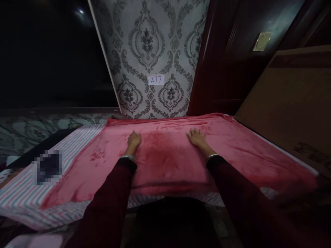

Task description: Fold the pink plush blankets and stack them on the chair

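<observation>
A pink-red plush blanket (160, 162) lies spread over the table, with a few creases and darker brushed patches. On its left half rests my left hand (133, 138), palm down, with its fingers on the fabric and slightly bent. My right hand (197, 137) presses flat on the blanket further right, fingers spread. Neither hand grips the cloth as far as I can see. The far edge of the blanket is rolled or folded in a darker red band. Beneath it, a striped cloth (85, 137) shows at the left and along the front edge.
A blurred-out dark object (48, 168) lies on the striped cloth at left. A large dark screen (51, 55) stands behind. A cardboard box (292, 103) borders the right side. The patterned wall (160, 44) carries a paper label (156, 80) reading 277.
</observation>
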`<action>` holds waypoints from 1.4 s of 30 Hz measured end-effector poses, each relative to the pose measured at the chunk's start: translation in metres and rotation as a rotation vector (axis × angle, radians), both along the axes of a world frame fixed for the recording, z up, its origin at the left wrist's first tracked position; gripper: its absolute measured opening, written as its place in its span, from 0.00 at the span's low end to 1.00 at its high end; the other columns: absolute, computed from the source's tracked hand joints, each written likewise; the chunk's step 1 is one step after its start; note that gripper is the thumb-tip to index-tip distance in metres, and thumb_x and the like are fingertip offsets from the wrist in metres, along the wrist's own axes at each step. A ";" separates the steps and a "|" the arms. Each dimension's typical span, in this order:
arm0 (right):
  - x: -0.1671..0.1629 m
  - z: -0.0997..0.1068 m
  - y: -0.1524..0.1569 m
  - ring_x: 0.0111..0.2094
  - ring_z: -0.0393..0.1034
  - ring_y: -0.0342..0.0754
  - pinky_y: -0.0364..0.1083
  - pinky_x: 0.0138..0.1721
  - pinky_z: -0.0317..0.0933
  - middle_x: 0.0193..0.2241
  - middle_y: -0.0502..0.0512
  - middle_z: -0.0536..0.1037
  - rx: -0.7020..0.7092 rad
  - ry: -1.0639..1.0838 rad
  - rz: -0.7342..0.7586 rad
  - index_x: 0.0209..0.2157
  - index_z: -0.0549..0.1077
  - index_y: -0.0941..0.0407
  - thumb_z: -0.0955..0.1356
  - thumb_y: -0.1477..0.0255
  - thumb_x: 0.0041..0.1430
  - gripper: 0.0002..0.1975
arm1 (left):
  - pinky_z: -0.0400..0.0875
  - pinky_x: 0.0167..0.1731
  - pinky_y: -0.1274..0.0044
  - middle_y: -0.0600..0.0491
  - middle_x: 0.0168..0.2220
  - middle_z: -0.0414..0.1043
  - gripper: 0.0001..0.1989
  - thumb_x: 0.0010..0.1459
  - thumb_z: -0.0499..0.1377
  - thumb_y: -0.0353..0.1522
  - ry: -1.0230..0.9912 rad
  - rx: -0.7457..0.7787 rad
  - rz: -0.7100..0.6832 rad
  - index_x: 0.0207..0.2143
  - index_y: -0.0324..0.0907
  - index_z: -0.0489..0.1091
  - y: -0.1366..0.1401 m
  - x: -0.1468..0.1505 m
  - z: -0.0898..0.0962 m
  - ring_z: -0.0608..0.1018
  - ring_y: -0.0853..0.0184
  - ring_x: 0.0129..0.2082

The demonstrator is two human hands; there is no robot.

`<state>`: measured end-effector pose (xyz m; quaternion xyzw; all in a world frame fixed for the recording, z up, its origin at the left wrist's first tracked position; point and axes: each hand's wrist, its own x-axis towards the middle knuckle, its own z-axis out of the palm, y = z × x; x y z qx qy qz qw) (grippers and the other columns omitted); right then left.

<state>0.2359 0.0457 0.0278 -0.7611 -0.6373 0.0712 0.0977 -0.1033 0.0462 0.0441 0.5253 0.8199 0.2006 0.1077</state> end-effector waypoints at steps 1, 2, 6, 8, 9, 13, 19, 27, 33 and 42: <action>-0.005 0.008 0.000 0.73 0.40 0.63 0.69 0.67 0.45 0.74 0.62 0.47 0.032 -0.016 0.011 0.72 0.54 0.56 0.50 0.60 0.74 0.31 | 0.64 0.62 0.57 0.38 0.71 0.54 0.33 0.69 0.43 0.42 0.025 0.027 -0.008 0.72 0.38 0.52 -0.001 0.007 0.005 0.64 0.48 0.68; -0.011 0.014 0.000 0.74 0.40 0.62 0.69 0.67 0.44 0.74 0.62 0.48 0.072 -0.031 0.041 0.72 0.54 0.56 0.50 0.61 0.74 0.31 | 0.60 0.65 0.55 0.38 0.73 0.49 0.34 0.69 0.44 0.43 0.064 0.059 -0.042 0.72 0.38 0.50 -0.001 0.017 0.010 0.59 0.47 0.70; -0.040 0.019 -0.008 0.73 0.43 0.60 0.67 0.67 0.45 0.73 0.60 0.52 0.162 -0.085 0.193 0.71 0.57 0.52 0.51 0.63 0.74 0.29 | 0.49 0.70 0.55 0.44 0.74 0.47 0.31 0.70 0.43 0.40 0.196 0.066 -0.469 0.72 0.42 0.52 -0.005 0.077 0.019 0.51 0.55 0.74; -0.049 0.005 -0.016 0.72 0.45 0.60 0.67 0.67 0.44 0.72 0.59 0.55 0.182 -0.123 0.213 0.70 0.60 0.52 0.52 0.64 0.73 0.28 | 0.46 0.70 0.55 0.45 0.74 0.48 0.31 0.70 0.43 0.42 0.230 0.051 -0.682 0.72 0.43 0.53 -0.009 0.105 0.011 0.51 0.56 0.74; -0.051 -0.004 -0.019 0.72 0.47 0.61 0.67 0.67 0.44 0.72 0.59 0.57 0.199 -0.142 0.207 0.69 0.61 0.52 0.53 0.64 0.73 0.28 | 0.44 0.71 0.54 0.45 0.74 0.48 0.31 0.70 0.44 0.42 0.257 0.059 -0.750 0.71 0.44 0.54 -0.012 0.116 0.004 0.51 0.56 0.74; -0.050 -0.038 -0.025 0.70 0.51 0.62 0.65 0.68 0.42 0.70 0.58 0.61 0.279 -0.180 0.159 0.69 0.62 0.53 0.55 0.64 0.73 0.27 | 0.42 0.71 0.54 0.47 0.73 0.52 0.30 0.70 0.45 0.44 0.337 0.118 -0.807 0.71 0.47 0.55 -0.018 0.132 -0.028 0.54 0.55 0.73; -0.048 -0.046 -0.020 0.70 0.50 0.61 0.64 0.68 0.41 0.70 0.57 0.61 0.304 -0.149 0.158 0.69 0.63 0.52 0.55 0.64 0.72 0.27 | 0.41 0.71 0.53 0.47 0.73 0.51 0.32 0.70 0.44 0.47 0.347 0.101 -0.768 0.72 0.48 0.54 -0.010 0.110 -0.032 0.53 0.54 0.73; -0.050 -0.036 -0.027 0.69 0.51 0.61 0.64 0.67 0.42 0.70 0.57 0.62 0.294 -0.105 0.161 0.68 0.64 0.52 0.54 0.64 0.72 0.27 | 0.44 0.70 0.51 0.44 0.74 0.47 0.32 0.72 0.40 0.44 0.351 -0.101 -0.411 0.72 0.42 0.51 0.000 0.006 -0.019 0.50 0.53 0.74; -0.048 -0.032 -0.029 0.70 0.49 0.60 0.63 0.68 0.41 0.71 0.56 0.59 0.259 -0.095 0.157 0.69 0.62 0.51 0.53 0.63 0.73 0.27 | 0.39 0.69 0.48 0.44 0.73 0.50 0.30 0.70 0.42 0.40 0.481 -0.044 -0.321 0.71 0.42 0.56 -0.017 -0.015 -0.014 0.47 0.51 0.74; -0.101 0.021 -0.037 0.72 0.47 0.59 0.67 0.68 0.43 0.73 0.57 0.54 0.138 -0.017 0.365 0.70 0.59 0.49 0.52 0.65 0.73 0.28 | 0.43 0.71 0.54 0.43 0.73 0.50 0.29 0.70 0.44 0.39 0.414 0.058 -0.505 0.70 0.40 0.56 -0.042 0.038 -0.003 0.51 0.55 0.74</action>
